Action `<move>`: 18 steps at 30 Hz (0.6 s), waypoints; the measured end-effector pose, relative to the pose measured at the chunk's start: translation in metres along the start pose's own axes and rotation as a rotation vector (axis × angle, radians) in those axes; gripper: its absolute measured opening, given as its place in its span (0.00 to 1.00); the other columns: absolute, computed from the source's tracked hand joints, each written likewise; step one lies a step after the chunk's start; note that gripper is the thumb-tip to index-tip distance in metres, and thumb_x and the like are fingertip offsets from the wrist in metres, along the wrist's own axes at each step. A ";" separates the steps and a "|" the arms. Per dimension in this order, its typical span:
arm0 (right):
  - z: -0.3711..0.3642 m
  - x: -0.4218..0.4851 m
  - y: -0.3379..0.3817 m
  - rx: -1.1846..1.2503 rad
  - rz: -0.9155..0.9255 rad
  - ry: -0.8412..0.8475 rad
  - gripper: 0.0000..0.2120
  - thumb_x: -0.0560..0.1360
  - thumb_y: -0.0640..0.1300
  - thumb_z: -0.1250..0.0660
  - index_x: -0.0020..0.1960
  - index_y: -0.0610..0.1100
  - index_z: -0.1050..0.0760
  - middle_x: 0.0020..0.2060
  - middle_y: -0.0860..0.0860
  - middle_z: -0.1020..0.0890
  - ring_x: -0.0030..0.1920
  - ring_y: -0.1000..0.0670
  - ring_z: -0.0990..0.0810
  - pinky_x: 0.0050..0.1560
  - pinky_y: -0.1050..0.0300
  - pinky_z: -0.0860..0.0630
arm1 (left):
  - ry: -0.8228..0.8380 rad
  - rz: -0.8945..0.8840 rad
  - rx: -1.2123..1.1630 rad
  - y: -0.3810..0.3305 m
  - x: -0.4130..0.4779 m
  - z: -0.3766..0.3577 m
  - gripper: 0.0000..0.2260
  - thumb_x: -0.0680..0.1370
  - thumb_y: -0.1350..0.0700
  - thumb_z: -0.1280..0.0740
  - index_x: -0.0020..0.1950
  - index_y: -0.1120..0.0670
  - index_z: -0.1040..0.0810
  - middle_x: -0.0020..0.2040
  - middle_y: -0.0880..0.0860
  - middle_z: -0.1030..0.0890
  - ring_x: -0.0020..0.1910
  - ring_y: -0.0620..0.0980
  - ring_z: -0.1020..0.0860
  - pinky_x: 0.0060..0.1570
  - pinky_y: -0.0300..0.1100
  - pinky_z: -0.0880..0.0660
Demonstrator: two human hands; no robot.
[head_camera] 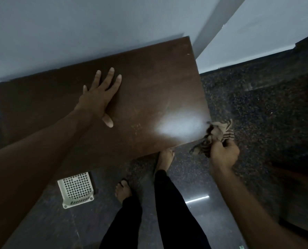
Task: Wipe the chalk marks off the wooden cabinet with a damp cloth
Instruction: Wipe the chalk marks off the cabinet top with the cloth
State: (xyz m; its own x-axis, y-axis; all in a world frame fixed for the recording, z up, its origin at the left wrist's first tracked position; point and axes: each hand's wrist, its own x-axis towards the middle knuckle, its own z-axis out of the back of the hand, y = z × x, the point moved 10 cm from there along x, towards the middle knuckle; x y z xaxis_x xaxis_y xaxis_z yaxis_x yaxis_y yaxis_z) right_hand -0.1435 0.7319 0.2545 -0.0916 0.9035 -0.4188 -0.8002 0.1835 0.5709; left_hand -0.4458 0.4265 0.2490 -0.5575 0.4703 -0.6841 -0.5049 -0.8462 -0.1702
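Left hand [100, 97] is lying spread flat on the cabinet [149, 83]; right hand [223, 153] is gripping the bunched cloth [219, 132] just off its corner. Wiping seems mid-pass; faint marks between the hands likely need another stroke.

No text, label, brand or number can be read anywhere in the view. The faint pale smudges [137, 127] on the wooden cabinet [149, 78] form no legible letters. A small green mark [241, 247] on the floor [257, 114] is too small to make out.
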 end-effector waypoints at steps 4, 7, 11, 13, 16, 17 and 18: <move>-0.009 -0.027 -0.014 0.151 -0.238 -0.156 0.10 0.79 0.39 0.36 0.55 0.36 0.20 0.49 0.42 0.18 0.48 0.46 0.20 0.53 0.56 0.22 | -0.108 -0.018 -0.073 0.008 -0.015 0.000 0.67 0.57 0.46 0.15 0.83 0.50 0.56 0.82 0.49 0.65 0.81 0.57 0.63 0.71 0.73 0.47; -0.025 -0.060 -0.017 0.134 -0.287 -0.150 0.15 0.81 0.42 0.37 0.62 0.33 0.23 0.59 0.38 0.19 0.60 0.41 0.21 0.55 0.56 0.25 | -0.267 0.051 -0.193 0.030 -0.051 -0.015 0.52 0.69 0.41 0.23 0.83 0.52 0.50 0.83 0.49 0.60 0.82 0.54 0.58 0.72 0.69 0.42; -0.072 -0.138 -0.031 0.135 -0.214 -0.072 0.21 0.79 0.50 0.32 0.56 0.31 0.21 0.52 0.39 0.17 0.53 0.43 0.18 0.51 0.51 0.23 | -0.497 0.060 -0.211 0.052 -0.107 -0.064 0.34 0.80 0.42 0.36 0.81 0.56 0.41 0.83 0.54 0.48 0.82 0.57 0.49 0.76 0.63 0.42; -0.095 -0.184 -0.035 0.172 -0.158 -0.012 0.29 0.76 0.61 0.33 0.52 0.32 0.19 0.48 0.40 0.16 0.50 0.43 0.18 0.52 0.48 0.22 | -0.541 0.090 -0.169 0.066 -0.132 -0.095 0.29 0.82 0.46 0.37 0.81 0.56 0.39 0.83 0.54 0.45 0.81 0.57 0.46 0.76 0.62 0.42; -0.134 -0.245 -0.048 0.153 -0.115 0.115 0.20 0.75 0.53 0.29 0.51 0.34 0.18 0.44 0.44 0.16 0.48 0.45 0.18 0.55 0.46 0.22 | -0.583 0.144 -0.142 0.096 -0.167 -0.133 0.26 0.83 0.51 0.38 0.80 0.57 0.37 0.82 0.55 0.42 0.81 0.58 0.44 0.75 0.62 0.40; -0.148 -0.266 -0.054 0.121 -0.130 0.165 0.16 0.74 0.50 0.28 0.48 0.35 0.16 0.42 0.44 0.15 0.45 0.45 0.18 0.52 0.47 0.21 | -0.602 0.158 -0.146 0.108 -0.178 -0.141 0.24 0.84 0.53 0.39 0.79 0.58 0.37 0.82 0.56 0.41 0.81 0.59 0.44 0.75 0.62 0.39; -0.163 -0.286 -0.057 0.083 -0.128 0.235 0.15 0.73 0.49 0.27 0.46 0.36 0.16 0.39 0.43 0.15 0.42 0.44 0.17 0.48 0.48 0.20 | -0.619 0.166 -0.149 0.120 -0.188 -0.147 0.23 0.85 0.54 0.40 0.79 0.58 0.36 0.81 0.57 0.41 0.80 0.59 0.43 0.74 0.62 0.38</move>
State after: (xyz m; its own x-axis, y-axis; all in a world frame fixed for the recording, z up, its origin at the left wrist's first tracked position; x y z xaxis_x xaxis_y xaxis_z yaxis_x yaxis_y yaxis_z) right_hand -0.1682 0.3995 0.2269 -0.1351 0.7583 -0.6378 -0.7641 0.3301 0.5543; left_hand -0.3042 0.1997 0.2528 -0.9188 0.3498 -0.1827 -0.3074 -0.9247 -0.2244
